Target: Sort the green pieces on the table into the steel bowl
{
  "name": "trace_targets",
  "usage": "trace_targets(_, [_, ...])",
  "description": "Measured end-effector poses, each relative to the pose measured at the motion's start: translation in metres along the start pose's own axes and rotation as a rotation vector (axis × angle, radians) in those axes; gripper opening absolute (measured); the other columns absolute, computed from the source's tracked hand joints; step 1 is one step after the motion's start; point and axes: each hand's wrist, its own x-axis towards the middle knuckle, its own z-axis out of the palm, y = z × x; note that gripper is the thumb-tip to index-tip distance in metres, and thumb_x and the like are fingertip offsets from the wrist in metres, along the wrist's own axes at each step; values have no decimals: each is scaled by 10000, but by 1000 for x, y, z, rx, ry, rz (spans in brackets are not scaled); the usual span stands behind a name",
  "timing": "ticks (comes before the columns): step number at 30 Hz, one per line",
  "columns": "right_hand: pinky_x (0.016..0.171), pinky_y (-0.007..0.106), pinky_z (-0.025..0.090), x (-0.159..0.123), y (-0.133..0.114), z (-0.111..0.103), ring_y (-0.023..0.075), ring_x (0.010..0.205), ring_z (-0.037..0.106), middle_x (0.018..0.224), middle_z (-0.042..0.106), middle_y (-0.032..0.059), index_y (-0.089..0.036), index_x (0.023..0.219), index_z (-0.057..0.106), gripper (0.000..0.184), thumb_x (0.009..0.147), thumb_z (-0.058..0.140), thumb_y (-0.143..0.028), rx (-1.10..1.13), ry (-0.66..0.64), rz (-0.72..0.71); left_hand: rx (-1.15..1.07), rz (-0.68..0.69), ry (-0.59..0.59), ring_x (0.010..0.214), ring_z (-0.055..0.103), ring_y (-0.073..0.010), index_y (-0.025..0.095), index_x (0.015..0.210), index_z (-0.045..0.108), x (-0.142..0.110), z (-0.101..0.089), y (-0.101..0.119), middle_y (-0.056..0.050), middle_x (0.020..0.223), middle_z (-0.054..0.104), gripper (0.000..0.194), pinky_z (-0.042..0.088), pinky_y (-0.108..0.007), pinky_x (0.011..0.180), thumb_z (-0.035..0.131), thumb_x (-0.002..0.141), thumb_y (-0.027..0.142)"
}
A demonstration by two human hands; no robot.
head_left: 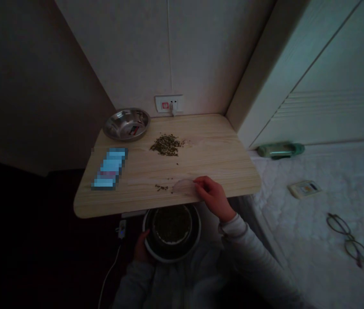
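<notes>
My right hand is closed in a pinch at the front edge of the small wooden table. Between its fingertips is a thin clear, rounded sheet, lying low over the tabletop. Just left of the sheet are a few small dark grains. Farther back lies a larger pile of greenish-brown grains. Below the table edge, my left hand grips the left rim of a round white-rimmed bowl. Dark contents inside a second, inner ring cannot be made out in the dim light.
A steel bowl and a blurred-out lit phone stand on the table's left. Behind is a wall socket with a plug. On the right bed lie a green bottle, a pale box and glasses. A white cable hangs lower left.
</notes>
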Motion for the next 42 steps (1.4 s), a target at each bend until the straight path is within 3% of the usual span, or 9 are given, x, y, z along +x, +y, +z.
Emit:
trace_targets(6, [452, 200, 286, -1, -3, 0, 78, 475, 382, 517, 428, -40, -183, 756, 541, 114, 679, 470, -228, 3, -24, 16, -17, 35, -23, 811, 577, -241, 133, 548, 624, -1, 1, 0, -79, 549, 646, 184, 434, -375, 753, 470, 640, 175])
trace_targets(14, [463, 205, 291, -1, 0, 1, 84, 489, 391, 530, 447, -35, -185, 748, 544, 115, 673, 479, -243, 55, -32, 28, 4, 31, 60, 818, 576, -230, 169, 483, 591, -8, 10, 3, -57, 496, 627, 236, 438, -352, 752, 437, 662, 162])
trace_targets(21, [468, 207, 297, -1, 1, 1, 86, 488, 397, 530, 456, -35, -186, 754, 543, 116, 668, 481, -234, 27, -41, 24, -25, 23, 6, 851, 562, -239, 154, 546, 617, -8, 6, 1, -68, 556, 645, 188, 435, -348, 751, 464, 647, 192])
trace_targets(32, [515, 215, 331, -2, 6, 0, 103, 548, 437, 598, 498, -20, -198, 791, 534, 133, 688, 474, -257, 10, -54, 20, -155, 16, -15, 800, 577, -261, 134, 574, 608, -38, 21, 6, -80, 580, 650, 152, 434, -417, 729, 464, 610, 165])
trace_targets(42, [540, 217, 354, -3, 5, 2, 103, 567, 466, 645, 541, -7, -169, 806, 524, 169, 707, 451, -286, -145, -57, -18, -218, -32, -200, 803, 575, -277, 108, 720, 630, -53, 26, 1, -89, 614, 657, 249, 424, -449, 730, 441, 559, 87])
